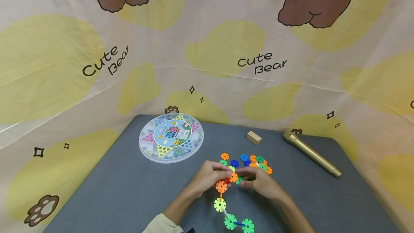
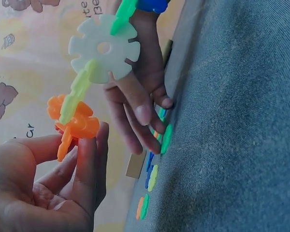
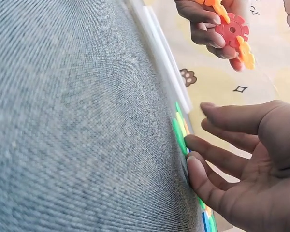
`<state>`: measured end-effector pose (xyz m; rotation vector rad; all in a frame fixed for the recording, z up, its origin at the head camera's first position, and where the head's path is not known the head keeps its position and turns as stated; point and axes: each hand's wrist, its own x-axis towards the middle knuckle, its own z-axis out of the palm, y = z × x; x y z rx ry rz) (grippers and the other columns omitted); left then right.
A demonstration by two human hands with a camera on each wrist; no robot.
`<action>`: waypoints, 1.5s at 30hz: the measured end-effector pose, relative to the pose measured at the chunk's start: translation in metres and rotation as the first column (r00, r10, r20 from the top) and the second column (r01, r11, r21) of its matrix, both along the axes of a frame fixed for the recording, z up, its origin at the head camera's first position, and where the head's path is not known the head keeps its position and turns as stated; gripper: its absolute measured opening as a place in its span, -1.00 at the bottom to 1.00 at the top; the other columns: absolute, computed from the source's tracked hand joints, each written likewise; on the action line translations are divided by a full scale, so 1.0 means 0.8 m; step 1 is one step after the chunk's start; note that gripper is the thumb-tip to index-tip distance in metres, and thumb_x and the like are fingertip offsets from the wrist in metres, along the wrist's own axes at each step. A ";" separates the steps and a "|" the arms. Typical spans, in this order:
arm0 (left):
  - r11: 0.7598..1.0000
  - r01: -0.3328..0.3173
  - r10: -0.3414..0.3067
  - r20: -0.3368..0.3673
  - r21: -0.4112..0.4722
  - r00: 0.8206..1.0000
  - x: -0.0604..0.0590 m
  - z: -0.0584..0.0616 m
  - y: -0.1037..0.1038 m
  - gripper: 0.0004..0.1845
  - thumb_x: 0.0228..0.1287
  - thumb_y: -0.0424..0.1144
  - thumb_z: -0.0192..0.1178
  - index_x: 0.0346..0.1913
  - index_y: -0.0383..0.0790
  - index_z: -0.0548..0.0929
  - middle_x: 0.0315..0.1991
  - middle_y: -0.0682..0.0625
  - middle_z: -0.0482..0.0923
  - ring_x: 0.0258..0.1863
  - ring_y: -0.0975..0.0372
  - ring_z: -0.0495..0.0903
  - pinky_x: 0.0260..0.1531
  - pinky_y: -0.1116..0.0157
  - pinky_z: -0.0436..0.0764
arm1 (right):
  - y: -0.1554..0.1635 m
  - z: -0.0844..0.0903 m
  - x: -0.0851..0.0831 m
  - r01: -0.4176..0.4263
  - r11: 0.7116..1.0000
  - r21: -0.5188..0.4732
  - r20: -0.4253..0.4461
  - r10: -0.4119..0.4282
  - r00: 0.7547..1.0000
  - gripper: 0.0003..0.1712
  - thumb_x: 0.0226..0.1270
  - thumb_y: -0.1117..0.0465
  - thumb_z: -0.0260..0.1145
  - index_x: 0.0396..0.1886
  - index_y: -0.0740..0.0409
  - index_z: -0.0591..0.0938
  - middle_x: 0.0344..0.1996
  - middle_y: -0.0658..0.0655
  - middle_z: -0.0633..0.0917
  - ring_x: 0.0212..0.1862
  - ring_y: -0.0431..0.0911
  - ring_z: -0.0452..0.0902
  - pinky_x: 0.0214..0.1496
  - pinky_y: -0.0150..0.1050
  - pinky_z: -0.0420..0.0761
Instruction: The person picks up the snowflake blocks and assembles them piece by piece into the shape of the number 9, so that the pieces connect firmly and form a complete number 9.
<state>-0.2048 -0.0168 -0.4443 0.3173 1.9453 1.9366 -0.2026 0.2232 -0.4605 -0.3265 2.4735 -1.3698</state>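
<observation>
My left hand [image 1: 210, 175] pinches a chain of notched plastic discs near its upper end, at a red disc [image 3: 232, 30] joined to orange ones. From there the chain hangs toward me through an orange disc [image 1: 221, 186], a yellow-green disc [image 1: 220, 204], a whitish disc [image 2: 104, 47] and green discs [image 1: 230, 222]. Beside it my right hand [image 1: 260, 182] reaches down to the table, thumb and fingers apart. Its fingertips are right at a loose green disc [image 2: 166, 139] lying flat, with nothing gripped between them.
Loose discs in orange, blue and green [image 1: 260, 159] lie just beyond the hands. A round Chinese checkers board [image 1: 171, 137] rests at the back left. Farther back are a wooden block [image 1: 253, 137] and, at right, a gold microphone-shaped stick [image 1: 312, 154]. A printed cloth [image 1: 207, 46] hangs behind the table.
</observation>
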 end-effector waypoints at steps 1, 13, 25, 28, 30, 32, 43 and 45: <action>1.000 -0.001 0.001 -0.001 0.000 1.000 0.000 0.000 0.000 -0.81 0.41 -0.24 0.40 -0.09 -0.31 0.85 -0.30 -0.10 0.82 -0.39 0.16 0.83 -0.33 0.34 0.76 | 0.000 0.000 0.000 -0.008 1.000 0.003 -0.003 0.008 1.000 -0.53 0.32 0.24 0.55 0.21 0.19 0.73 0.11 0.13 0.76 0.06 0.01 0.64 0.15 -0.01 0.68; 1.000 0.001 -0.001 0.002 -0.004 1.000 0.002 -0.001 0.000 -0.81 0.40 -0.25 0.39 -0.09 -0.32 0.84 -0.30 -0.10 0.81 -0.38 0.12 0.84 -0.33 0.30 0.78 | 0.001 -0.001 0.003 -0.084 0.985 0.152 -0.085 0.098 0.992 -0.65 0.05 0.43 0.64 -0.14 0.12 0.81 -0.38 0.02 0.65 -0.31 -0.09 0.50 -0.30 -0.30 0.52; 1.000 0.015 -0.015 -0.001 0.010 1.000 -0.001 -0.005 0.000 -0.81 0.39 -0.26 0.40 -0.09 -0.34 0.84 -0.31 -0.07 0.81 -0.42 0.25 0.80 -0.35 0.34 0.77 | 0.005 0.004 0.003 -0.083 0.992 0.099 -0.098 0.093 0.991 -0.82 0.17 0.34 0.63 -0.30 0.12 0.76 -0.46 0.00 0.63 -0.40 -0.13 0.50 -0.41 -0.33 0.52; 1.000 0.013 -0.013 -0.012 -0.006 1.000 -0.001 -0.004 -0.001 -0.80 0.39 -0.25 0.40 -0.08 -0.34 0.84 -0.30 -0.07 0.82 -0.42 0.27 0.79 -0.35 0.34 0.77 | 0.008 0.007 0.002 -0.070 0.995 0.069 -0.123 0.078 0.989 -0.86 0.22 0.24 0.63 -0.32 0.11 0.79 -0.46 -0.01 0.65 -0.41 -0.16 0.52 -0.41 -0.33 0.55; 1.000 0.015 -0.015 -0.014 -0.009 1.000 -0.001 -0.003 -0.002 -0.78 0.40 -0.25 0.40 -0.07 -0.36 0.84 -0.29 -0.09 0.82 -0.41 0.27 0.79 -0.35 0.33 0.77 | 0.011 0.010 0.001 -0.052 0.998 0.038 -0.125 0.056 0.991 -0.85 0.24 0.18 0.62 -0.30 0.10 0.80 -0.46 -0.01 0.66 -0.42 -0.18 0.51 -0.42 -0.33 0.55; 1.000 0.017 -0.017 -0.015 -0.009 1.000 0.000 -0.002 -0.003 -0.77 0.42 -0.25 0.39 -0.06 -0.37 0.83 -0.28 -0.11 0.83 -0.40 0.26 0.80 -0.34 0.32 0.78 | 0.012 0.013 0.001 -0.037 0.999 0.002 -0.118 0.037 0.992 -0.85 0.29 0.14 0.60 -0.26 0.10 0.81 -0.46 0.01 0.66 -0.45 -0.18 0.51 -0.43 -0.29 0.59; 0.999 -0.009 0.008 -0.025 -0.031 1.000 -0.001 -0.002 0.000 -0.80 0.44 -0.24 0.38 -0.10 -0.33 0.85 -0.32 -0.13 0.83 -0.41 0.17 0.83 -0.39 0.31 0.77 | 0.018 0.024 0.004 -0.088 0.991 -0.105 -0.123 0.075 0.990 -0.78 0.53 0.12 0.39 -0.11 0.17 0.83 -0.33 0.10 0.69 -0.34 -0.09 0.61 -0.23 -0.14 0.73; 0.999 -0.016 0.015 -0.030 -0.041 0.999 -0.001 -0.003 0.000 -0.81 0.43 -0.23 0.39 -0.11 -0.32 0.85 -0.33 -0.13 0.83 -0.42 0.18 0.82 -0.41 0.32 0.77 | 0.018 0.023 0.004 -0.090 0.990 -0.105 -0.133 0.076 0.988 -0.79 0.52 0.14 0.40 -0.10 0.17 0.83 -0.31 0.10 0.70 -0.33 -0.10 0.62 -0.22 -0.15 0.73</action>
